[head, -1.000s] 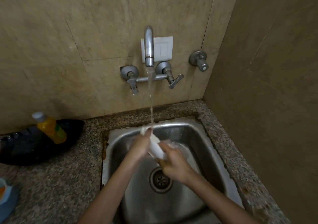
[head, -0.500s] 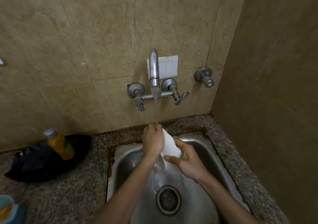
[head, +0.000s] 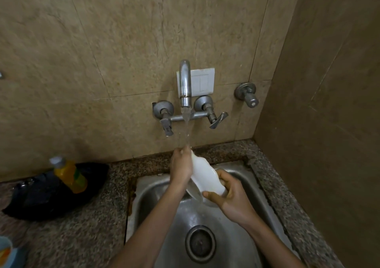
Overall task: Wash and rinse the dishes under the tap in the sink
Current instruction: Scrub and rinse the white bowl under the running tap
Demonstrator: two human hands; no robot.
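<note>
White dish, held on edge above the sink and higher than a second earlier, is gripped at its near rim by the right hand, fingers and thumb curled round it, while the left hand lays its fingers, pressed together, against its far side under the stream from the tap.

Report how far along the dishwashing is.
Done: no finished dish shows. In hand: the tap runs, and one white dish is held tilted under its stream over the sink, right hand gripping its lower edge, left hand against its face. Left: finishing this rinse; no other dishes show.
</note>
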